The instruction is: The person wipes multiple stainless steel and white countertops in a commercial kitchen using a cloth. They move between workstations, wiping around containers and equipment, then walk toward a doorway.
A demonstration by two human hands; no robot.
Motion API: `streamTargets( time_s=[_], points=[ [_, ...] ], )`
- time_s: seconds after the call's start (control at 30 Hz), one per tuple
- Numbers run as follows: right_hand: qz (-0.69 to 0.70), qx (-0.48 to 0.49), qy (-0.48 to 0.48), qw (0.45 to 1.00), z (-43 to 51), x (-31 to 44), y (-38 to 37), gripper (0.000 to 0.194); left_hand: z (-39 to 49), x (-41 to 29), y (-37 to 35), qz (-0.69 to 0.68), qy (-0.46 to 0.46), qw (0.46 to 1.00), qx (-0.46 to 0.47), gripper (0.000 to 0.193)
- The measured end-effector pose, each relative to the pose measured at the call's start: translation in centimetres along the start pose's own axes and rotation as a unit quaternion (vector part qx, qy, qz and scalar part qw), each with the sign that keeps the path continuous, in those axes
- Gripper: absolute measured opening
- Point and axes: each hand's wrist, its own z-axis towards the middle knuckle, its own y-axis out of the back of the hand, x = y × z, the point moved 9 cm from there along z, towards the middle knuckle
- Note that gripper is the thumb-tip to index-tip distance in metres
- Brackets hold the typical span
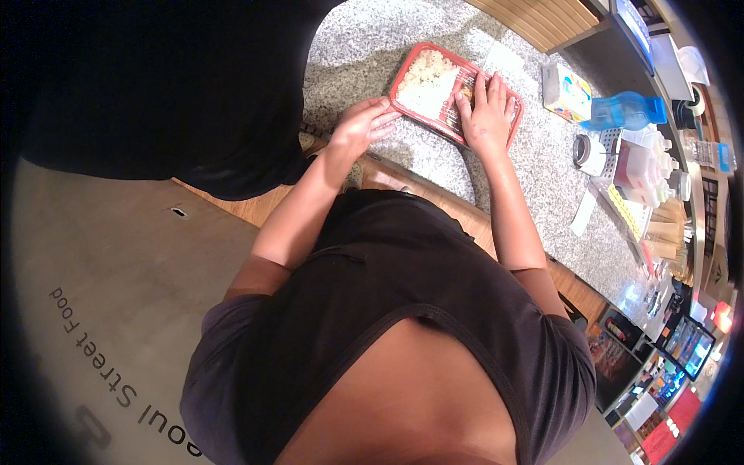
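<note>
A red plastic meal tray [424,123] lies on a speckled stone counter, slanted, with what looks like a clear lid over it. White rice [427,84] fills its left part; darker food on the right is mostly hidden. My right hand [487,125] rests flat across the tray's right part, palm down and fingers spread. At the near left corner is my left hand [365,125]. Its fingertips meet the tray's rim; whether they grip it cannot be made out.
Granite counter [535,192] runs down to the right. Along its back stand a tissue pack [565,93], a blue bottle [625,110], squeeze bottles [645,163] and a white jar [588,154]. A paper slip [583,214] lies near them. A dark-clothed person [174,87] stands close on my left.
</note>
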Motion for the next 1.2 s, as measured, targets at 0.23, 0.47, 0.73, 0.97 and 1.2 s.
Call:
streamTargets(
  time_s=[0.23,0.47,0.73,0.97,1.2],
  points=[
    [0.034,-0.010,0.100,0.994,1.3,5.7,1.0,0.059,-0.8,-1.0,-0.9,0.041,0.021,0.999,0.020,0.027],
    [-0.008,-0.013,0.157,0.988,1.3,9.4,-1.2,0.062,-1.2,0.1,-1.9,0.028,0.027,0.998,0.049,0.026],
    [0.073,-0.007,0.076,0.994,-0.2,2.2,2.2,0.060,-1.2,0.7,-1.8,0.004,-0.030,0.999,-0.032,0.018],
    [0.102,-0.044,0.050,0.993,-0.7,-6.6,1.7,0.059,0.9,0.4,-4.5,-0.012,-0.100,0.992,-0.071,0.024],
    [0.049,-0.040,0.032,0.997,2.1,-8.2,-0.7,0.062,-4.6,1.5,-6.1,0.049,-0.121,0.990,0.047,0.033]
  ],
)
